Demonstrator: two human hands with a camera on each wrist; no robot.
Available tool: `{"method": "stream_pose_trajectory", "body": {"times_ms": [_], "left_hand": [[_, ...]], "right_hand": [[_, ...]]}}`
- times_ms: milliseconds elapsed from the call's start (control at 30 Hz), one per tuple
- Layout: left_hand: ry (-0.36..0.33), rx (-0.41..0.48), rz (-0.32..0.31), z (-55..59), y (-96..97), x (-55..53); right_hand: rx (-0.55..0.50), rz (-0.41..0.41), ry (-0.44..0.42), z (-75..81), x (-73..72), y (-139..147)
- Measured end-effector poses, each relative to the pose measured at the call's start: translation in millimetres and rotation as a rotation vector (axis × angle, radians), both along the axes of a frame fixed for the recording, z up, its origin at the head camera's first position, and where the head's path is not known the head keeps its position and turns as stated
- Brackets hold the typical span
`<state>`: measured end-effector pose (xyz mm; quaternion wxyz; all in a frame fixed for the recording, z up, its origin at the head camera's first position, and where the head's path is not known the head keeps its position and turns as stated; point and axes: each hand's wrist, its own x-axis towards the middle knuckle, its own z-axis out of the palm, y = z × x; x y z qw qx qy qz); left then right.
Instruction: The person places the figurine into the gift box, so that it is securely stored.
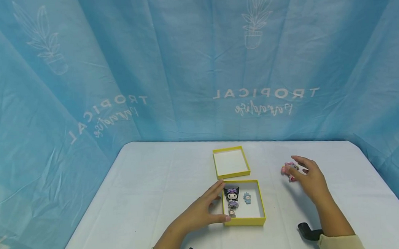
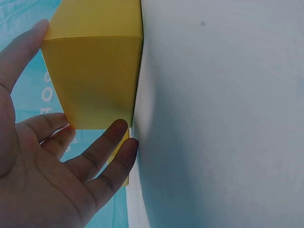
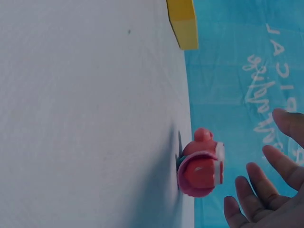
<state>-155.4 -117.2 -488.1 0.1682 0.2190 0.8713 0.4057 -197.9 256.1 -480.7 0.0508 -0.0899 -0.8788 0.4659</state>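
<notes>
My left hand (image 1: 199, 212) spans the left side of an open yellow box (image 1: 248, 222), thumb at the front corner and fingertips at the back corner. Inside the box lie a black-and-purple figurine (image 1: 232, 197), a small blue figurine (image 1: 247, 198) and a tiny brownish figurine (image 1: 232, 213) near the thumb. To the right, my right hand (image 1: 313, 180) hovers around a pink figurine (image 1: 284, 169) on the table, partly covering it in the head view. The right wrist view shows the fingers spread and apart from this figurine (image 3: 202, 166).
A shallow yellow-rimmed lid (image 1: 233, 174) with a white inside lies just behind the box. White cloth (image 1: 148, 188) covers the table. Blue printed curtains (image 1: 182, 64) hang behind it and at both sides. Black wrist mounts (image 1: 309, 233) show at both wrists.
</notes>
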Motion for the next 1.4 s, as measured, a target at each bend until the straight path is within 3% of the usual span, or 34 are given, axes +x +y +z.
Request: {"method": "stream_pose_trajectory", "body": {"times_ms": [367,667,867,1100,1400], "left_hand": [[0.004,0.002,-0.004,-0.4,0.2,-1.3],[0.003,-0.005,-0.001,-0.1,1.2,-0.3],[0.003,-0.001,-0.004,-0.1,0.9,-0.2],[0.003,-0.002,-0.002,-2.1,1.1,-1.1],[0.002,0.016,-0.006,-0.3,-0.4,0.2]], "right_hand": [[-0.010,-0.004,-0.094,-10.1,-3.9,10],[0.029,0.067,-0.149,-19.6,-7.4,18],[-0.018,0.116,-0.212,-22.4,-7.9,20],[-0.039,0.130,-0.198,-23.6,-7.7,21],[0.032,0.108,-0.182,-28.3,-10.6,21]]}}
